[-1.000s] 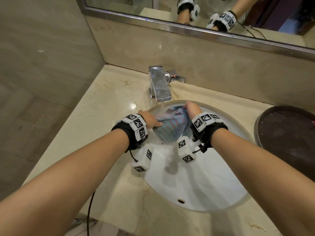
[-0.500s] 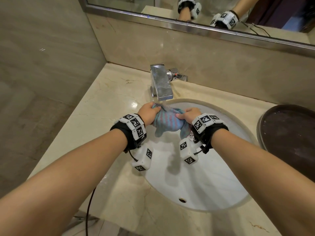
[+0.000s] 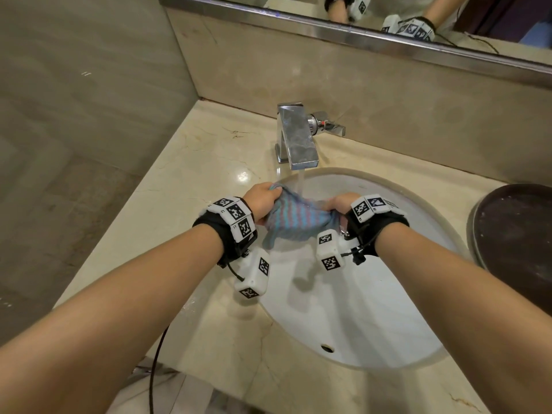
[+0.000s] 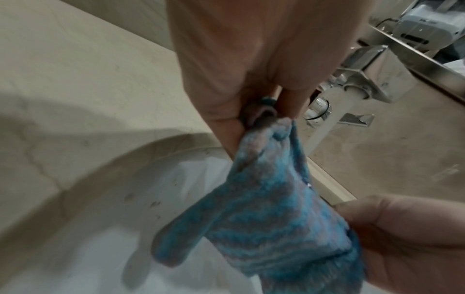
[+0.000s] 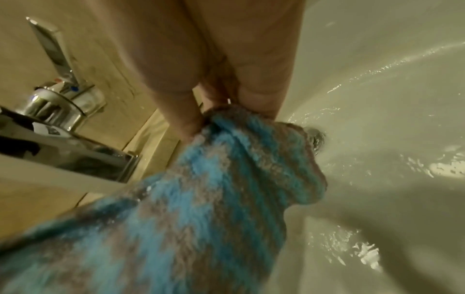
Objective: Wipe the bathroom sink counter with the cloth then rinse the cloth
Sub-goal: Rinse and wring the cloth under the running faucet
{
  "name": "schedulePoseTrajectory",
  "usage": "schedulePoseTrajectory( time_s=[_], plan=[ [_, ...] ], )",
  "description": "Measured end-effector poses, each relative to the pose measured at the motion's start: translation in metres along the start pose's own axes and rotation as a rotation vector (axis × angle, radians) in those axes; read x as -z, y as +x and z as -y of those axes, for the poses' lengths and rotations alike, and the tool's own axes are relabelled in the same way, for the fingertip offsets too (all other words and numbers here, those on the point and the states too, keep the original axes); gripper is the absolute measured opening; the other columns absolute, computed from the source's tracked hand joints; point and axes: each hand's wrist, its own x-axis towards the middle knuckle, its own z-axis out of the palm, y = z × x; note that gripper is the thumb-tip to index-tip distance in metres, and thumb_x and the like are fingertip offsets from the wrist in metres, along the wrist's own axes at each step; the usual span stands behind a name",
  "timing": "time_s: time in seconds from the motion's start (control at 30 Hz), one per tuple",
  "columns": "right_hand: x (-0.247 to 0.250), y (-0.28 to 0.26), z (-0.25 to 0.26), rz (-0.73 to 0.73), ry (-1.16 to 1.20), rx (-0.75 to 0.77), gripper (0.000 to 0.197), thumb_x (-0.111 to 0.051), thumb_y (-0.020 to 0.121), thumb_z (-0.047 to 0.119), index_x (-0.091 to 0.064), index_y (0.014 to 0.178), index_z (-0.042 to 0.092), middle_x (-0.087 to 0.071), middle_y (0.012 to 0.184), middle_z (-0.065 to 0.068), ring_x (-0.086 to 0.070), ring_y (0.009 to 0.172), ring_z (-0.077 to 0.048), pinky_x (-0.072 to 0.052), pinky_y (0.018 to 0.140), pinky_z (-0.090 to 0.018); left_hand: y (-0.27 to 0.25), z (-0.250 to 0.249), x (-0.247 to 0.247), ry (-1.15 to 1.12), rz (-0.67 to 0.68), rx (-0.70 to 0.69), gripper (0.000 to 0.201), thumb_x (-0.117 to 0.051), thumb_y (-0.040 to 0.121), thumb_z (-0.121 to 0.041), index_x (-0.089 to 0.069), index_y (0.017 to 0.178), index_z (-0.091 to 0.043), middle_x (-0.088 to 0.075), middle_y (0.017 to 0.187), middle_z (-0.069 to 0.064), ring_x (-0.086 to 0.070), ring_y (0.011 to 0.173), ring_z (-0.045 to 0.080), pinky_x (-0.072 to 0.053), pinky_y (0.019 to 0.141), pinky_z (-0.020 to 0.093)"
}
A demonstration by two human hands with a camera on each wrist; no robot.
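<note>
A blue and grey striped cloth (image 3: 294,218) hangs stretched between my two hands over the white sink basin (image 3: 358,309), under water running from the chrome faucet (image 3: 295,138). My left hand (image 3: 263,201) grips the cloth's left end, its fingers pinching a bunched corner (image 4: 266,121). My right hand (image 3: 340,203) grips the right end, fingers curled round the cloth (image 5: 226,139). Water streams over the basin wall toward the drain (image 5: 314,137). The cream marble counter (image 3: 191,186) surrounds the basin.
A dark round tray (image 3: 516,246) sits on the counter at the right. The faucet handle (image 3: 328,127) points right behind the spout. A mirror (image 3: 358,13) runs along the back wall. A tiled wall (image 3: 74,115) closes the left side. A cable (image 3: 155,369) hangs off the front edge.
The bunched cloth has been pulled apart: my left hand has moved left and my right hand right, so the cloth now spans between them under the running water.
</note>
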Motion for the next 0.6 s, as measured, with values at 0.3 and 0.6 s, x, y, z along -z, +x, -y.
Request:
schedulePoseTrajectory(
  time_s=[0.3, 0.6],
  plan=[
    [-0.005, 0.001, 0.005, -0.173, -0.309, -0.002, 0.067, -0.023, 0.095, 0.056, -0.053, 0.130, 0.007, -0.054, 0.133, -0.019, -0.052, 0.123, -0.033, -0.036, 0.109, -0.041, 0.003, 0.002, 0.007, 0.011, 0.018, 0.025, 0.017, -0.035, 0.100, -0.026, -0.051, 0.102, -0.019, -0.054, 0.076, 0.000, -0.054, 0.064, 0.013, -0.048, 0.058, 0.027],
    [-0.032, -0.007, 0.019, 0.242, 0.597, 0.012, 0.019, -0.038, 0.098, 0.010, -0.056, 0.107, 0.008, -0.068, 0.071, -0.008, -0.067, 0.060, -0.021, -0.057, 0.052, -0.027, 0.008, 0.007, 0.015, -0.061, 0.014, 0.050, 0.021, -0.037, 0.100, -0.026, -0.055, 0.103, -0.015, -0.061, 0.091, 0.008, -0.060, 0.076, 0.021, -0.051, 0.066, 0.032]
  ],
)
